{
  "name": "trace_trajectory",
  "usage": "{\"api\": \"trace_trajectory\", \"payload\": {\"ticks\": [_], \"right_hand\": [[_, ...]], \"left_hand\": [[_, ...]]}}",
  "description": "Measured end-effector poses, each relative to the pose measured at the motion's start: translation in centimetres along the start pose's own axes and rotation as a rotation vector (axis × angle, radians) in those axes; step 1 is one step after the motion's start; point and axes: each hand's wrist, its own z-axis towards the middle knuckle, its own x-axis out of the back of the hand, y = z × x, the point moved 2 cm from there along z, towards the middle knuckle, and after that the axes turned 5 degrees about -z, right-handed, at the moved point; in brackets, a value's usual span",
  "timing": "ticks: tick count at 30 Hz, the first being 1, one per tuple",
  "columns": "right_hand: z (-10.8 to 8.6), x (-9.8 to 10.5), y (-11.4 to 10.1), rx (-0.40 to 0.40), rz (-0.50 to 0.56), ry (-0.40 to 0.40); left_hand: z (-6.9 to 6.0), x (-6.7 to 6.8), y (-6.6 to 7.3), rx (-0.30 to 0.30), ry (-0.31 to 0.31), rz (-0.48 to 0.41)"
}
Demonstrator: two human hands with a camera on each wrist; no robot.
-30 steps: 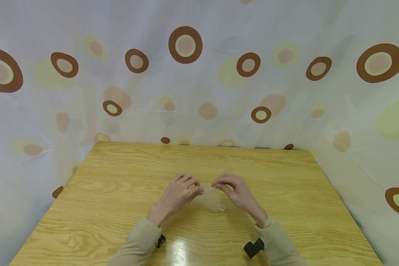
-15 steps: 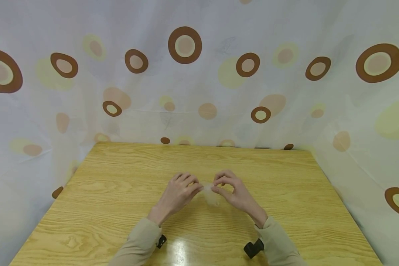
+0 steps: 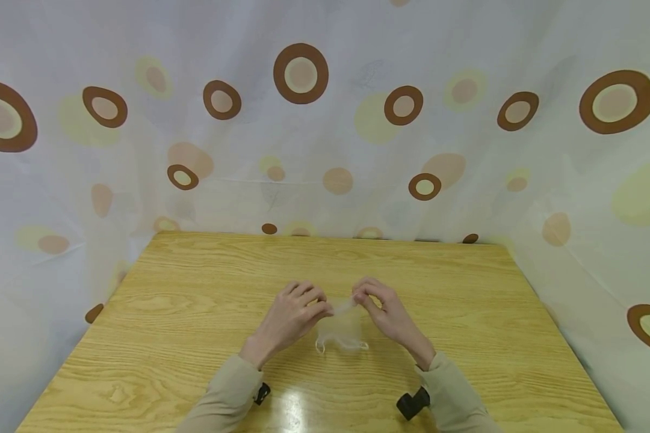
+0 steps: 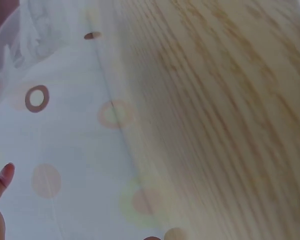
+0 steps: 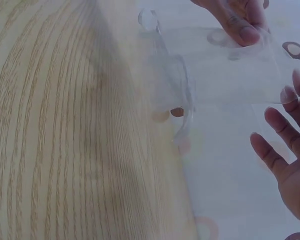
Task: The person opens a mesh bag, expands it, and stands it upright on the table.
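A sheer white drawstring pouch (image 3: 340, 329) hangs between my hands above the table, with cord loops at its two lower corners. My left hand (image 3: 289, 316) pinches its upper left edge between thumb and fingers. At the upper right edge, my right hand (image 3: 384, 313) pinches the fabric. In the right wrist view the see-through pouch (image 5: 215, 75) stretches between both hands, and the other fingers of the right hand (image 5: 295, 175) are spread apart. Only a blurred part of the pouch (image 4: 40, 30) shows in the left wrist view. Nothing is visible inside it.
A wood-grain table (image 3: 195, 270) lies beneath both hands. Behind it and at both sides hangs a pale curtain (image 3: 346, 66) printed with brown rings. Dark wrist-worn devices, such as the right one (image 3: 413, 403), sit at the sleeve cuffs.
Half a second ago the pouch was bunched between the hands; now it hangs spread out, with both cord loops showing. My right hand has shifted slightly to the right, while the left has barely moved.
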Motion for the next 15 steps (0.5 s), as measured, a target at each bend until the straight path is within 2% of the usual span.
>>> {"api": "trace_trajectory", "payload": {"ticks": [8,15], "right_hand": [[-0.24,0.01,-0.39,-0.146,0.111,-0.017],[-0.20,0.16,-0.50,-0.072,0.180,-0.084]], "left_hand": [[-0.06,-0.07,-0.05,0.013,0.064,-0.065],[0.07,-0.03,-0.01,0.025,0.022,-0.052]]}}
